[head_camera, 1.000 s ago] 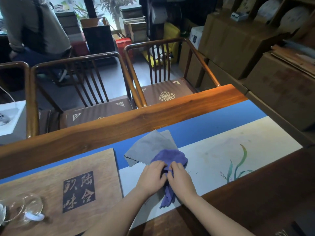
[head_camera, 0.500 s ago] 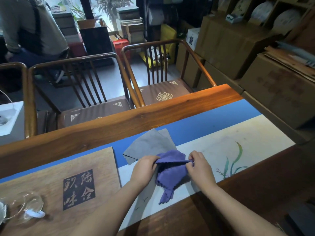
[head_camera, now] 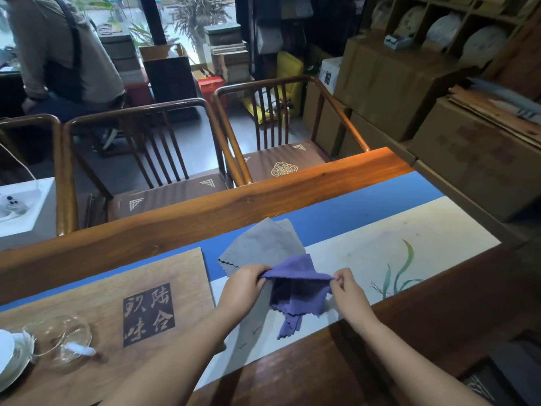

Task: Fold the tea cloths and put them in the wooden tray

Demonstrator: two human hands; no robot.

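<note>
over the painted table runner (head_camera: 409, 238), both hands hold the small purple scallop-edged tea cloth (head_camera: 295, 291) up off the surface. left hand (head_camera: 243, 284) pinches one top corner, right hand (head_camera: 347, 290) pinches the other, fingers curled on the fabric. top edge is pulled taut between them so the rest hangs and the creases drop out; looks like squaring it up before the first fold. lower part is bunched and uneven, so not folded yet. grey scallop-edged tea cloth (head_camera: 260, 244) lies flat just behind, partly under the purple one, waiting its turn. flat wooden tray with carved characters (head_camera: 96, 291) sits to the left, near, within easy reach. glass pitcher (head_camera: 58, 338) stands on the tray's left part, so folded cloths likely go on the bare right side.
</note>
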